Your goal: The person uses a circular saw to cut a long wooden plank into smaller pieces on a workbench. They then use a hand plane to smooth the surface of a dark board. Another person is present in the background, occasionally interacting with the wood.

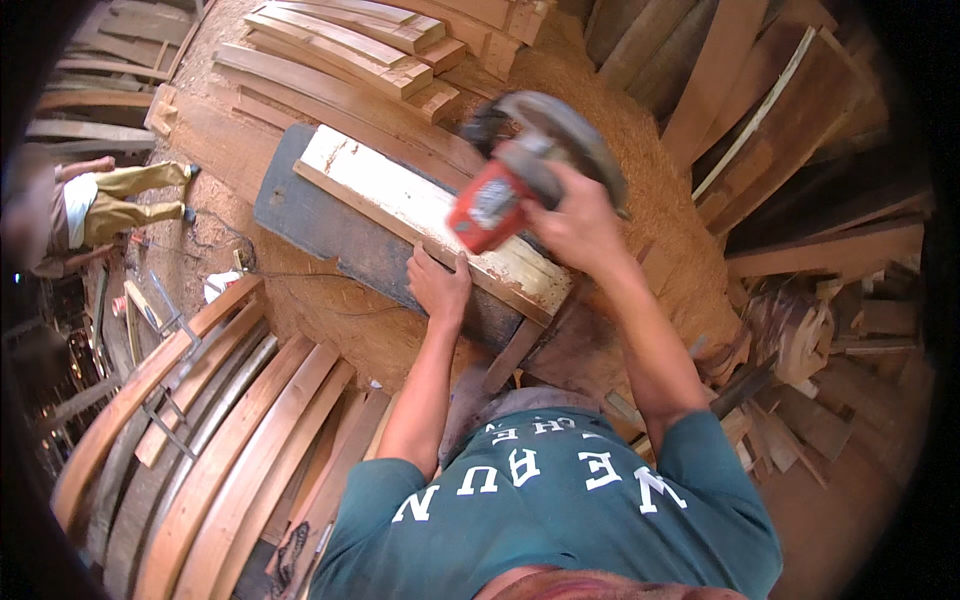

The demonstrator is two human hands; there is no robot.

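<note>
Looking down from a head camera, a person in a teal shirt leans over a pale plank (430, 215) in a wood workshop. Their right hand (580, 225) has its grip closed around the handle of a red power saw (500, 200), whose grey round guard (570, 130) sits above the plank's far edge. The saw is over the right part of the plank, near its end. Their left hand (440, 285) rests on the plank's near edge, fingers curled over it, pressing it down; the grip is partly closed on that edge, just beside the saw. The plank lies slantwise, running from upper left to lower right, on a dark slab (330, 225) that serves as the desk. Sawdust (650, 180) covers the ground around it in a thick tan layer. Curved wooden pieces (230, 430) lie side by side at lower left, well apart from the hands. Straight boards (350, 50) are stacked beyond the slab at the top, and more boards (800, 130) and offcuts pile up on the right. At far left another person (90, 210) in light trousers crouches, away from the work.
</note>
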